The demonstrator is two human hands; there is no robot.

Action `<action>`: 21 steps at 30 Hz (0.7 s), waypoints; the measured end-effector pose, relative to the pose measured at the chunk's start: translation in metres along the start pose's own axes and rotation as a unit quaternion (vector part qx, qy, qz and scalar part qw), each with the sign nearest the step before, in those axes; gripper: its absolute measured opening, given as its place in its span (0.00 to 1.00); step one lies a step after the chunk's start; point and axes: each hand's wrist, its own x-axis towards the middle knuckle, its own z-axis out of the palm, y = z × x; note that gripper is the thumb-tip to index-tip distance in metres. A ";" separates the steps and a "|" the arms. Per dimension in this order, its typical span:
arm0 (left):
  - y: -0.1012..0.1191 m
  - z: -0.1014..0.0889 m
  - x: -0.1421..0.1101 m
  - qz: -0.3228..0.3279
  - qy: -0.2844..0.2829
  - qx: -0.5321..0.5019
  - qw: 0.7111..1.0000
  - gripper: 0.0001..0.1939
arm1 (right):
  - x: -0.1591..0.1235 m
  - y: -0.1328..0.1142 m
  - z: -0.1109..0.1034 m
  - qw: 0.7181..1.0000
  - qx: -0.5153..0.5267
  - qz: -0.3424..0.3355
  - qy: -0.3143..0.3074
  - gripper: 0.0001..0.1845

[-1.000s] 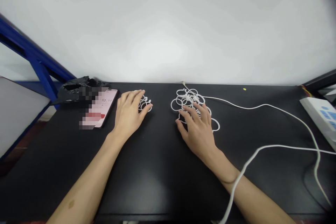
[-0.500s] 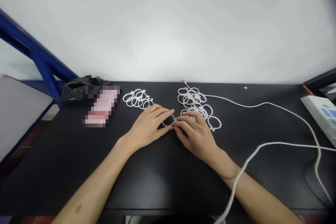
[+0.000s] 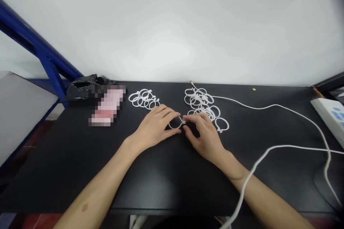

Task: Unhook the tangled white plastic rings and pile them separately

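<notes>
A white plastic curtain ring (image 3: 174, 128) with a knobbed clasp lies just above the black table, between my two hands. My left hand (image 3: 154, 125) curves around the ring's left side, its fingertips at the top and its thumb at the bottom. My right hand (image 3: 205, 134) is by the clasp end, thumb and fingertips parted around it; whether a fingertip touches it I cannot tell. Beyond my left hand lies a small group of white rings (image 3: 133, 100). A larger pile of similar rings (image 3: 187, 101) lies beyond my right hand, with one ring (image 3: 228, 126) at its near right edge.
A white cable (image 3: 258, 108) runs across the table's right side, and another stretch crosses over my right forearm. At right stands a white box with blue marks (image 3: 329, 118). A black plastic bag (image 3: 77, 91) and a blurred pink item (image 3: 107, 105) lie at left, near a blue frame (image 3: 51, 69).
My right thumb and fingers have parted from their pinch at the ring's clasp, which now shows. My left hand stays around the ring. The whole view has shifted slightly.
</notes>
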 end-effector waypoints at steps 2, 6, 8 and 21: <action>0.001 0.000 0.000 0.003 -0.002 -0.004 1.000 0.18 | 0.001 0.001 0.000 1.000 0.007 0.004 -0.005 0.11; 0.002 0.001 0.000 0.003 -0.003 -0.013 1.000 0.18 | 0.001 0.001 -0.001 1.000 0.028 0.003 -0.014 0.10; 0.002 0.002 0.000 0.005 -0.003 -0.015 1.000 0.18 | 0.001 0.001 -0.002 0.999 0.033 0.003 -0.016 0.09; 0.003 0.003 0.000 0.012 -0.008 -0.012 1.000 0.19 | 0.003 -0.001 -0.004 1.000 0.007 -0.005 -0.024 0.05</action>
